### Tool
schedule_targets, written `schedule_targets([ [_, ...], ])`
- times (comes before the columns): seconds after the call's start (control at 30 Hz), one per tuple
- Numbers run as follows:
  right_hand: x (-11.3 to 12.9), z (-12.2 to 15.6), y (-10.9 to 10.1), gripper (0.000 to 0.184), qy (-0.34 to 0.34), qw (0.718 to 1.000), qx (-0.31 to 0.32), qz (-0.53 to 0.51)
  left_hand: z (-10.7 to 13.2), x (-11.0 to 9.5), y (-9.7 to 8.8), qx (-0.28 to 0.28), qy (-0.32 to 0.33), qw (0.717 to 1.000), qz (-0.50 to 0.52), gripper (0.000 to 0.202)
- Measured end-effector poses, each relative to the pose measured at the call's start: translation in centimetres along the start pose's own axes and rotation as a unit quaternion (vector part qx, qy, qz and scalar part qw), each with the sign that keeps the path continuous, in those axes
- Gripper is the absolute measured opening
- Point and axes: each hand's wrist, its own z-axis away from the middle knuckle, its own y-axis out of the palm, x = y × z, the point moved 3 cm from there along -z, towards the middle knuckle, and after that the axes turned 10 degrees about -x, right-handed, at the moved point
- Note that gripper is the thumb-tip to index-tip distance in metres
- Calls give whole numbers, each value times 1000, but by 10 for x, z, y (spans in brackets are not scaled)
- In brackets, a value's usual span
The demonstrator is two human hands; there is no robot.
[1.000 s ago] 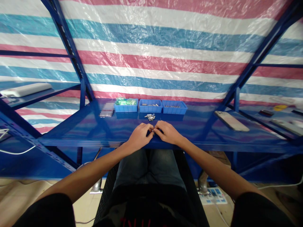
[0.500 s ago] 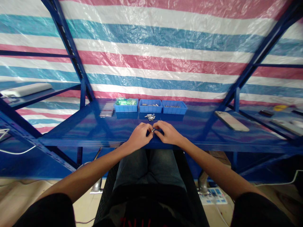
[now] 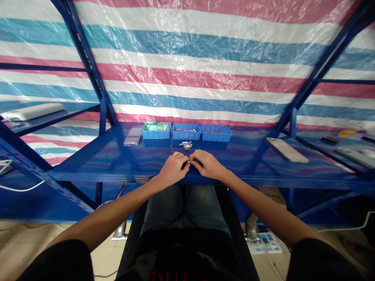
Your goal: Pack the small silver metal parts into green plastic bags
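Observation:
Over the near part of the blue table, my left hand (image 3: 175,167) and my right hand (image 3: 207,164) meet fingertip to fingertip. Between them they pinch a small silvery metal piece (image 3: 190,161); it is too small and too covered by fingers to tell its kind. Just beyond my fingers lies a little heap of shiny metal parts (image 3: 186,145) on the tabletop. Both hands are closed, thumb against index finger.
Three blue bins stand along the back: one with green plastic bags (image 3: 156,126), a middle bin (image 3: 186,136) and a right bin (image 3: 216,136) with small metal parts. A phone (image 3: 287,150) lies to the right. Blue metal posts (image 3: 108,105) frame the table (image 3: 96,160).
My hands stay almost in the same place, with only a slight shift of the fingers around the small metal piece. Nothing else has moved.

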Motion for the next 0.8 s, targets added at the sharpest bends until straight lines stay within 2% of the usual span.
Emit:
schedule_targets([
  [0.5, 1, 0, 1, 9, -5, 1000, 17, 19, 1, -1, 0, 26, 12, 998, -57, 17],
  [0.8, 1, 0, 1, 10, -5, 1000, 17, 23, -1, -1, 0, 41, 14, 999, -33, 17],
])
